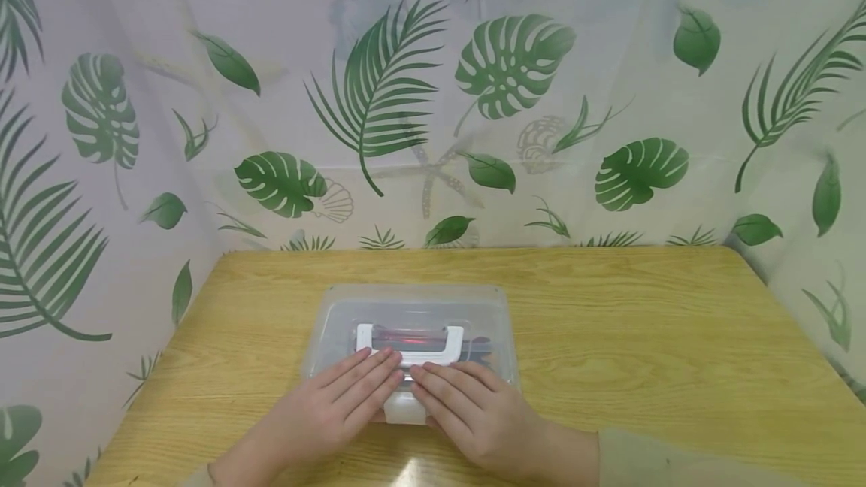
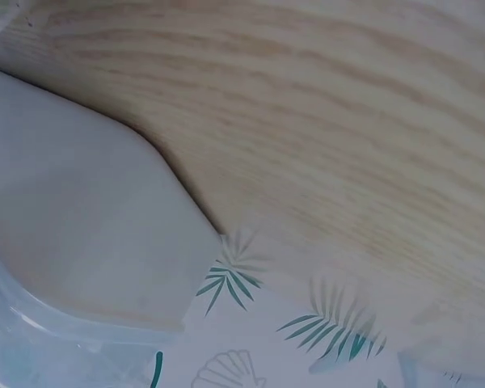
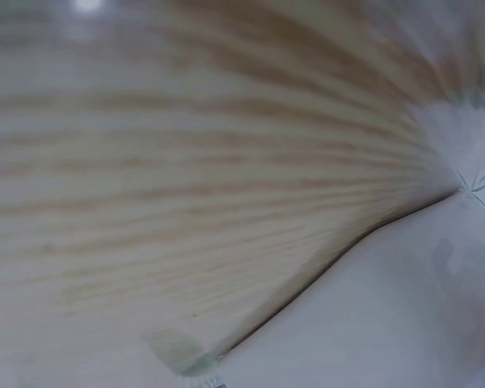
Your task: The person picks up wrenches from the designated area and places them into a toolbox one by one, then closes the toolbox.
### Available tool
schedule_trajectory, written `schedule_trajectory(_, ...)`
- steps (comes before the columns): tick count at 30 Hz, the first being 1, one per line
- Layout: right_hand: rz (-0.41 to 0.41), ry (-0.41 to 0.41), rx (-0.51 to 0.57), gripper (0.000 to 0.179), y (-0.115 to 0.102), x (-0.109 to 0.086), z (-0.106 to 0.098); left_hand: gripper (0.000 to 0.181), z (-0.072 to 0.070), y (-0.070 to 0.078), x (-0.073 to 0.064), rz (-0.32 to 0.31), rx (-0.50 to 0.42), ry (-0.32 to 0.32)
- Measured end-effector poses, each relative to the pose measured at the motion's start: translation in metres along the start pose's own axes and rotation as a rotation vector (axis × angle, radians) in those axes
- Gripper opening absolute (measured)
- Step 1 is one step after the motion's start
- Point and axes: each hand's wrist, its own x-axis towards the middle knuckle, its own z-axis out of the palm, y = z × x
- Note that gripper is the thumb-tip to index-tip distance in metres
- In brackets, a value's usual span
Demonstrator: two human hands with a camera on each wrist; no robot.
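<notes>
A clear plastic storage box [image 1: 413,295] with a white carry handle [image 1: 440,358] sits on the table in front of me. My left hand [image 1: 331,406] rests on the front left of its lid, fingers straight and together, fingertips right at the handle. From the other side my right hand [image 1: 483,415] lies over the front right of the lid, fingers also extended. Between the two hands shows a pale front latch [image 1: 404,407]. Both thumbs are mostly hidden. Through the lid I see something red and some dark shapes. The box's side wall [image 2: 81,202] fills the left of the left wrist view.
The yellow wood-grain table [image 1: 629,337] extends around the box on every side. Behind it and at both sides hangs a pale cloth [image 1: 406,201] printed with green leaves, shells and starfish. In the right wrist view the box wall [image 3: 388,307] stands at lower right.
</notes>
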Motion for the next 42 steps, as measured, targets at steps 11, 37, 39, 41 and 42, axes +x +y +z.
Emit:
schedule_trajectory(11, -0.04, -0.003, 0.026, 0.03, 0.007, 0.002, -0.002, 0.038, -0.003, -0.011, 0.008, 0.068, 0.02, 0.043)
schedule_trajectory(37, -0.011, -0.024, 0.065, 0.031, 0.007, 0.005, -0.005, 0.039, -0.009, -0.02, 0.012, 0.098, -0.003, 0.015)
schedule_trajectory(39, -0.014, -0.021, 0.064, 0.03, 0.008, 0.006, -0.005, 0.038, -0.01, -0.021, 0.013, 0.105, -0.004, 0.007)
schedule_trajectory(41, -0.016, -0.018, 0.063, 0.031, 0.008, 0.006, -0.005, 0.037, -0.01, -0.022, 0.012, 0.106, -0.007, 0.004)
schedule_trajectory(42, -0.017, -0.015, 0.064, 0.03, 0.008, 0.007, -0.005, 0.037, -0.01, -0.022, 0.012, 0.107, -0.008, 0.003)
